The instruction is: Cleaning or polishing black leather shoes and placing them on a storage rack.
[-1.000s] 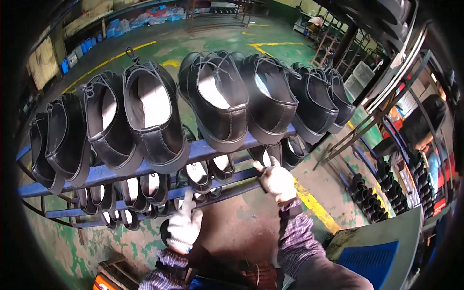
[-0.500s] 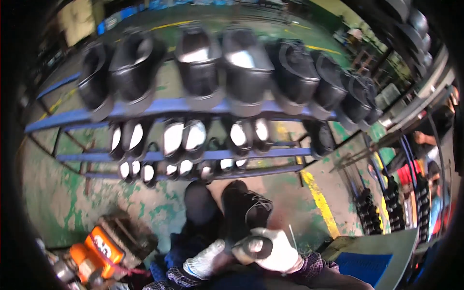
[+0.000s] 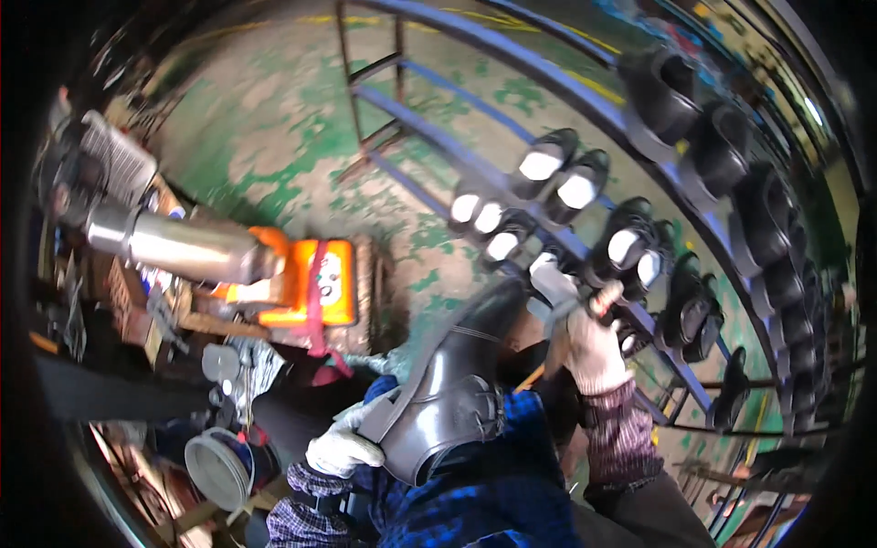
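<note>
A dark grey shoe (image 3: 452,384) lies across the person's lap, toe pointing up toward the blue rack (image 3: 585,247). The left hand (image 3: 343,447), gloved, is curled around the shoe's heel end at its lower edge. The right hand (image 3: 589,342), also gloved, is closed around a wooden-handled tool (image 3: 562,310) whose tip touches the shoe's toe. The rack's rails, loaded with black shoes (image 3: 713,155), run close beside the right hand, leaving little room there. To the left, bare green floor (image 3: 265,137) lies open beyond an orange machine (image 3: 315,283) and a metal cylinder (image 3: 178,247).
</note>
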The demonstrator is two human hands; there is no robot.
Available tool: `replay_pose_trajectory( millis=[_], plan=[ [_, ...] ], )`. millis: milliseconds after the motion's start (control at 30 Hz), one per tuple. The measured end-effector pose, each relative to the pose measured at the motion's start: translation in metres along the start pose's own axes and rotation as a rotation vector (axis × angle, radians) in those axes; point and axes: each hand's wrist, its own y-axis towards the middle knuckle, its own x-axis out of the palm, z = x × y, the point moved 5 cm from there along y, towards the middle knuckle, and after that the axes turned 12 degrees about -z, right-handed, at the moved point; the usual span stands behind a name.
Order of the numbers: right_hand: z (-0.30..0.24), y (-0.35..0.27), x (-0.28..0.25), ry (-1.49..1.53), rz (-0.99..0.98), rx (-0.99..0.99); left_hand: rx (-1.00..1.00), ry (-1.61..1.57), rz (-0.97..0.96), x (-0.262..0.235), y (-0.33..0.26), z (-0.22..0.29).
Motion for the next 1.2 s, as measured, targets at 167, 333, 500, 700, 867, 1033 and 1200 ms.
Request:
replay_pose_trajectory(
  millis=[167, 333, 500, 700, 867, 1033, 1200],
  plan=[
    [0.108, 0.053, -0.013, 0.316, 0.04, 0.383, 0.146, -0.005, 0.146, -0.038, -0.014, 0.007],
    [0.117, 0.106, 0.024, 0.169, -0.051, 0.459, 0.484, -0.16, 0.303, -0.084, -0.005, 0.029],
    [0.153, 0.162, 0.064, 0.167, -0.196, 0.397, 0.71, -0.194, 0.331, -0.119, -0.014, 0.053],
    [0.161, 0.18, 0.121, -0.055, -0.369, 0.549, 0.739, -0.319, 0.379, -0.116, -0.044, 0.053],
    [0.19, 0.137, 0.074, 0.109, -0.412, 0.765, 0.385, -0.55, 0.507, -0.093, -0.069, 0.02],
    [0.161, 0.102, 0.016, 0.142, -0.023, 0.692, 0.387, -0.467, 0.54, -0.084, -0.051, 0.011],
    [0.107, 0.115, -0.005, -0.163, 0.094, 0.55, 0.219, -0.519, 0.24, -0.107, -0.001, 0.036]
  ],
)
